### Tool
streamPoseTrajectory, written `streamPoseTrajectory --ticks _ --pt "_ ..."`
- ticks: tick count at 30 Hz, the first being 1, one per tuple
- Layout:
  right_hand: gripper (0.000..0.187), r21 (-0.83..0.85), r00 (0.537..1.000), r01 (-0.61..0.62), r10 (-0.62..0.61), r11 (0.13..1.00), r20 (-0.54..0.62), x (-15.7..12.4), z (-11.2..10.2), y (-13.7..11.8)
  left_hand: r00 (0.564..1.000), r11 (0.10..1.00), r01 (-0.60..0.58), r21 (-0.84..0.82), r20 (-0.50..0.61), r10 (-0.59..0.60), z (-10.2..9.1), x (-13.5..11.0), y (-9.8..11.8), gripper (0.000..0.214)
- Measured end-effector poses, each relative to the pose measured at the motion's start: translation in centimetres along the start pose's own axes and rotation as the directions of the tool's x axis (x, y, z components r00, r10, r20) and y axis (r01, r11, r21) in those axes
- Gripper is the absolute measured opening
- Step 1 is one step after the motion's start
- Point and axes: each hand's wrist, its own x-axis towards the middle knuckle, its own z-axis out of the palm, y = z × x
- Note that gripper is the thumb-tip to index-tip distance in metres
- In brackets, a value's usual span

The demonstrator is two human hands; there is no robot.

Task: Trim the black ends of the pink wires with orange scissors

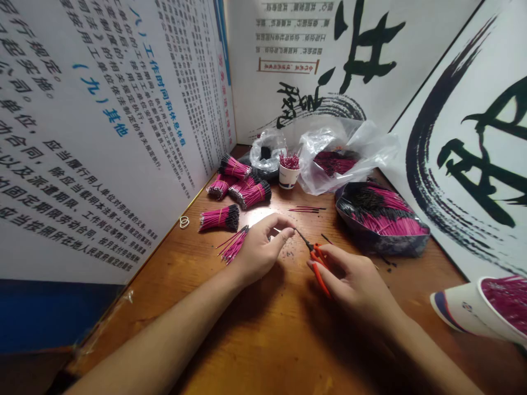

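Observation:
My left hand (265, 244) is closed in a pinch, thumb against forefinger; whatever sits between the fingertips is too small to make out. Orange-handled snips (318, 263) are in my right hand (354, 277), with fingers around the handles. Their thin dark tip reaches up to the left fingertips. Just left of my left hand is a loose sheaf of magenta wires with black ends (231, 245), partly hidden behind the hand. A few single wires (307, 209) lie beyond it, and tiny dark scraps (289, 253) are scattered on the wooden table (255, 329) between my hands.
Banded wire bundles (219, 218) lie at back left, near a paper cup of wires (289, 174) and a clear plastic bag (349, 145). A dark open bag of wires (382, 219) stands right. A tilted cup (463, 302) is at far right. Printed panels (102, 181) enclose the table.

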Motion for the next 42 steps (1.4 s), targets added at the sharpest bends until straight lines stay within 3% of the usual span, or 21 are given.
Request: streamPoseTrajectory --ticks 42 --pt "0.021 -0.032 1.000 0.009 -0.009 0.999 -0.023 0.00 -0.44 0.24 0.998 0.999 0.044 0.006 0.042 -0.044 -0.14 -0.02 0.03 0.011"
